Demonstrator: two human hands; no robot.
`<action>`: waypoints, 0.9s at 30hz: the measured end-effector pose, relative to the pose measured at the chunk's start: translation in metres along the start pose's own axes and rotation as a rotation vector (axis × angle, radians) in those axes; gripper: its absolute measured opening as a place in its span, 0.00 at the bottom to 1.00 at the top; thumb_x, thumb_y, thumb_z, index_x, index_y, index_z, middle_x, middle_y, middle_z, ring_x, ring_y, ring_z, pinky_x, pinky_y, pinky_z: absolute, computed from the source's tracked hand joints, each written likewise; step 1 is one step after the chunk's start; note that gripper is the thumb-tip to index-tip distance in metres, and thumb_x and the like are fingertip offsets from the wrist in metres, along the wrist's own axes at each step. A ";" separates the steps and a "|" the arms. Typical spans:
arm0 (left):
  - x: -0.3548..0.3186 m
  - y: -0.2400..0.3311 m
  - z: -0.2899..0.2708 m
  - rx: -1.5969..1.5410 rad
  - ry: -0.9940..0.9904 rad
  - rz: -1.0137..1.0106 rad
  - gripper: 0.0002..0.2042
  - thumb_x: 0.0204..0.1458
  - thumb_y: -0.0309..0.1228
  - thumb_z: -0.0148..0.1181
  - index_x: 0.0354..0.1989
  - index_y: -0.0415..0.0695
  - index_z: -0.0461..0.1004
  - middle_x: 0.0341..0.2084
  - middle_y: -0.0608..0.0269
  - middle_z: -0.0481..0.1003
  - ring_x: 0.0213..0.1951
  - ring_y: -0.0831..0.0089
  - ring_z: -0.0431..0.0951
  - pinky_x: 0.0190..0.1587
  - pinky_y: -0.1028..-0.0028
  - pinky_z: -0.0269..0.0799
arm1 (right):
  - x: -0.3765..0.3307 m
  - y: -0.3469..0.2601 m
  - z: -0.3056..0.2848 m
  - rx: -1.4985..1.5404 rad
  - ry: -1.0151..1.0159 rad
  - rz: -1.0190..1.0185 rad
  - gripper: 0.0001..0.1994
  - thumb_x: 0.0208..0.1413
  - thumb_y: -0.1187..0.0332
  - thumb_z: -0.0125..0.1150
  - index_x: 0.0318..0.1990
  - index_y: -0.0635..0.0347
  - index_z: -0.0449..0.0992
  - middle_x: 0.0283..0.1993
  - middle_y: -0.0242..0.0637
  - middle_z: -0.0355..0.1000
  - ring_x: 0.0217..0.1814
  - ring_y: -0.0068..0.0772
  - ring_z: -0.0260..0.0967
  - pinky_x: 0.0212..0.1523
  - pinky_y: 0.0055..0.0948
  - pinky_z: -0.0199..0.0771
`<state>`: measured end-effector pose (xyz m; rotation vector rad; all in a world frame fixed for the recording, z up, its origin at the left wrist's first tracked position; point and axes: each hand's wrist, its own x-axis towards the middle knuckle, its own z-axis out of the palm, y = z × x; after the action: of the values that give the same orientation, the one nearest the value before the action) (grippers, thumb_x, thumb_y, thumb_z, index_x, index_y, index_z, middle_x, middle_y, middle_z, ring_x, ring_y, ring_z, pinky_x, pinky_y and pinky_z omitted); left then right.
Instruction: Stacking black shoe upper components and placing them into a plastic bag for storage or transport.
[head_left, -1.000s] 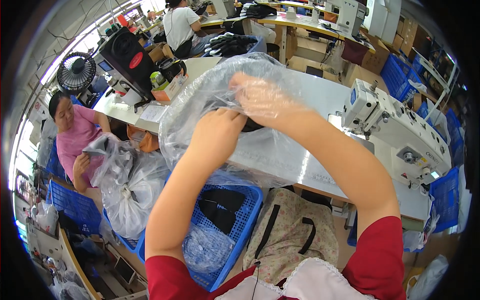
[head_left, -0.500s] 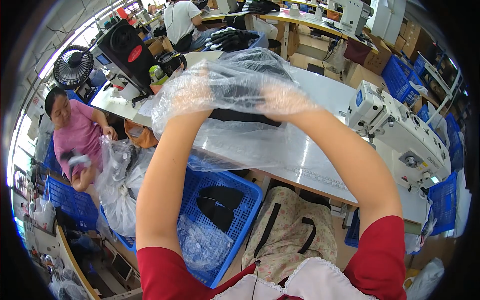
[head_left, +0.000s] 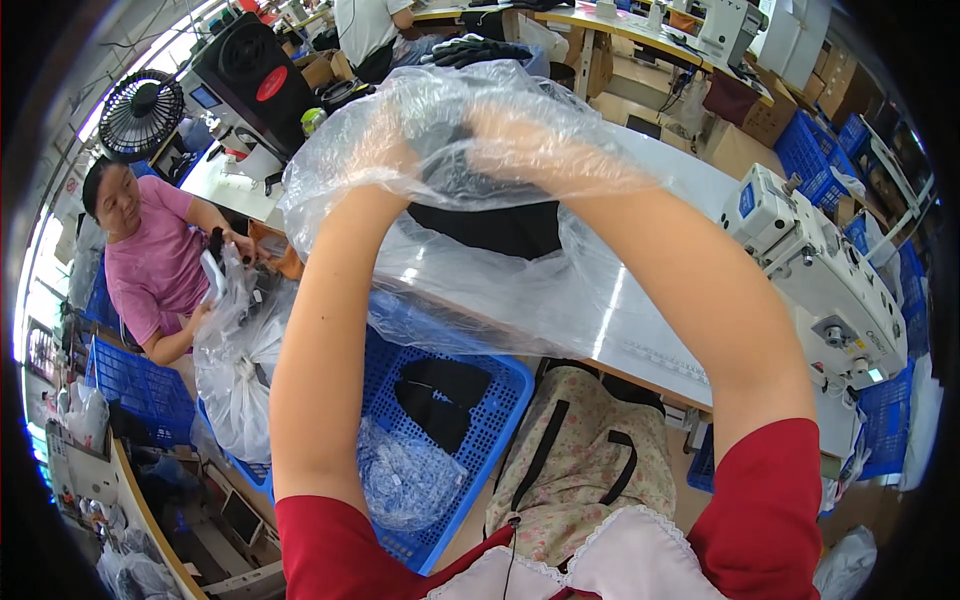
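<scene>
Both my arms reach forward into a large clear plastic bag (head_left: pixel 480 300) spread over the white tabletop (head_left: pixel 680 160). My left hand (head_left: pixel 392 140) is inside the bag's far left part. My right hand (head_left: pixel 510 140) is inside to the right of it, the two now close together. Creased, shiny film covers both hands and blurs the fingers, so their grip does not show. Between and under my forearms lies a black cloth item (head_left: pixel 495 228) in the bag. A dark grey patch of it shows through the film between the hands.
Below the table's edge stands a blue basket (head_left: pixel 522 400) with black fabric pieces (head_left: pixel 440 400) and crumpled clear plastic (head_left: pixel 408 480). A white sewing machine (head_left: pixel 815 265) is at the right. At the left, a person in pink (head_left: pixel 155 255) handles a filled clear bag (head_left: pixel 240 390). A black fan (head_left: pixel 140 115) stands behind.
My right hand has moved left and farther away, closer to my left hand. The bag is bunched farther from me. The person at the left has raised an item to the filled bag.
</scene>
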<state>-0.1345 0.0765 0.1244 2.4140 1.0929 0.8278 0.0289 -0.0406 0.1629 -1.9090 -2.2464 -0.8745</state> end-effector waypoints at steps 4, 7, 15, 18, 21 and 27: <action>-0.001 0.020 -0.008 0.445 -0.037 0.299 0.31 0.50 0.34 0.55 0.65 0.42 0.57 0.63 0.43 0.58 0.65 0.50 0.58 0.66 0.61 0.54 | 0.000 -0.029 0.016 0.002 -0.044 -0.029 0.12 0.56 0.60 0.56 0.37 0.60 0.76 0.38 0.42 0.72 0.41 0.40 0.72 0.40 0.39 0.73; -0.019 0.032 -0.020 0.286 -0.001 0.286 0.30 0.49 0.33 0.56 0.64 0.41 0.60 0.63 0.43 0.59 0.64 0.50 0.58 0.66 0.61 0.53 | 0.003 -0.045 0.019 0.027 -0.029 -0.094 0.12 0.55 0.59 0.57 0.36 0.59 0.76 0.36 0.41 0.72 0.41 0.40 0.72 0.39 0.39 0.72; -0.011 0.005 0.001 0.136 0.188 0.364 0.25 0.51 0.30 0.55 0.59 0.41 0.65 0.55 0.44 0.68 0.58 0.50 0.67 0.62 0.62 0.61 | 0.037 -0.040 0.048 0.052 -0.035 -0.218 0.12 0.54 0.57 0.60 0.31 0.57 0.77 0.31 0.39 0.72 0.39 0.39 0.71 0.37 0.39 0.69; -0.015 0.024 -0.011 0.063 0.131 0.324 0.25 0.51 0.30 0.54 0.60 0.41 0.64 0.55 0.44 0.68 0.58 0.50 0.67 0.61 0.62 0.61 | 0.000 -0.049 0.051 0.056 -0.048 -0.256 0.13 0.53 0.56 0.61 0.30 0.56 0.78 0.29 0.39 0.72 0.38 0.38 0.71 0.36 0.39 0.68; -0.023 0.033 -0.027 -0.001 0.067 0.260 0.25 0.52 0.31 0.54 0.61 0.41 0.63 0.55 0.44 0.68 0.57 0.51 0.68 0.61 0.62 0.62 | -0.029 -0.071 0.064 0.080 -0.059 -0.304 0.13 0.53 0.55 0.61 0.29 0.55 0.78 0.28 0.38 0.72 0.37 0.38 0.71 0.35 0.39 0.68; -0.039 0.053 -0.033 -0.049 0.063 0.222 0.24 0.53 0.35 0.53 0.59 0.42 0.66 0.53 0.46 0.70 0.57 0.53 0.69 0.60 0.62 0.63 | -0.074 -0.091 0.137 1.506 -0.105 0.750 0.30 0.35 0.65 0.70 0.46 0.70 0.66 0.40 0.43 0.73 0.49 0.45 0.70 0.63 0.44 0.59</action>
<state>-0.1468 0.0151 0.1637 2.5140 0.8257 0.9952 0.0032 -0.0504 -0.0153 -1.5657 -1.1407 0.8177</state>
